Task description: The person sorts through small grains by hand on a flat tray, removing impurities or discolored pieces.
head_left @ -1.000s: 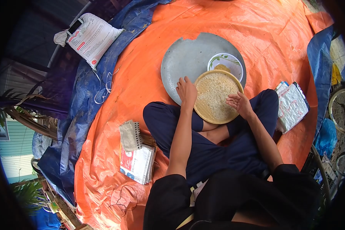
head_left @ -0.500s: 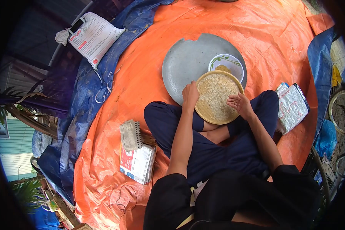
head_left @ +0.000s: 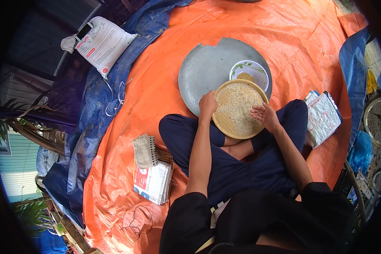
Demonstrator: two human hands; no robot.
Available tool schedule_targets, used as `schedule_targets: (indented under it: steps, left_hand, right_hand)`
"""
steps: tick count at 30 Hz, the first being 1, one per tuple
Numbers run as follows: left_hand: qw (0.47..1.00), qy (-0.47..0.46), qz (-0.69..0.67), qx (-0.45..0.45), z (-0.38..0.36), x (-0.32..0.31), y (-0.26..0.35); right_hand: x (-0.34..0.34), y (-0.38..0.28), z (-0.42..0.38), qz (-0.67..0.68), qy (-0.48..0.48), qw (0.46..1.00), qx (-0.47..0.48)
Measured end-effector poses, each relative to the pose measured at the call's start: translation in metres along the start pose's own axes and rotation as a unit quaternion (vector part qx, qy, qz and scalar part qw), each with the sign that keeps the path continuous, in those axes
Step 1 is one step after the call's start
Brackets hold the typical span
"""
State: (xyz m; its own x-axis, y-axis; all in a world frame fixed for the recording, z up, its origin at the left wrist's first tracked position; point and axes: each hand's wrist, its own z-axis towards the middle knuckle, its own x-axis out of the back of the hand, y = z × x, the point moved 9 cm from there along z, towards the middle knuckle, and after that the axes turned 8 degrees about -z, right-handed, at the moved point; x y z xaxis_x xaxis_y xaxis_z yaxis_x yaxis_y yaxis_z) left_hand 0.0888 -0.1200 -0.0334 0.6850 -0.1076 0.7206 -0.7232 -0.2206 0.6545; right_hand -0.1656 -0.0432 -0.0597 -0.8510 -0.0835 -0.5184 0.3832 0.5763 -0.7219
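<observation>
Basket (head_left: 239,137) of pale grain (head_left: 237,103) overlaps the grey tray's (head_left: 203,70) five o'clock edge. Your left hand (head_left: 208,103) curls nearly closed at the basket's nine o'clock; your right hand (head_left: 264,116) is loosely open at three, grips unclear.

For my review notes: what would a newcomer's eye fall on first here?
Probably the orange tarp spread across most of the view. Next, near its middle, the round woven tray of pale grains, between the left hand and right hand. Just beyond lies a grey disc with a notched far edge, carrying a leaf-patterned white bowl.
</observation>
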Motion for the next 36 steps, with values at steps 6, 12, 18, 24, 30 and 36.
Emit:
schedule_targets:
  steps: [6,12,18,24,30,36]
  left_hand:
    - [1.000,-0.008,0.000,0.015,-0.001,0.002,-0.001]
    - [1.000,0.007,0.002,0.030,-0.001,0.011,-0.006]
    - [1.000,0.003,0.016,0.021,0.005,0.005,-0.016]
    - [0.999,-0.033,0.007,0.013,0.001,-0.005,-0.007]
    - [0.999,-0.039,0.016,0.019,-0.004,-0.003,0.000]
    - [0.976,0.149,0.034,-0.158,-0.024,0.018,0.054]
  right_hand:
    - [-0.001,-0.001,0.000,0.014,0.001,1.000,0.000]
    - [-0.002,-0.003,-0.001,0.015,-0.003,1.000,0.007]
    - [-0.004,-0.004,-0.002,0.021,-0.006,1.000,0.007]
    - [-0.003,-0.001,-0.001,0.018,-0.004,1.000,0.001]
    - [0.000,0.001,-0.001,0.007,0.003,1.000,-0.005]
    - [0.001,0.003,0.001,-0.003,0.013,1.000,-0.011]
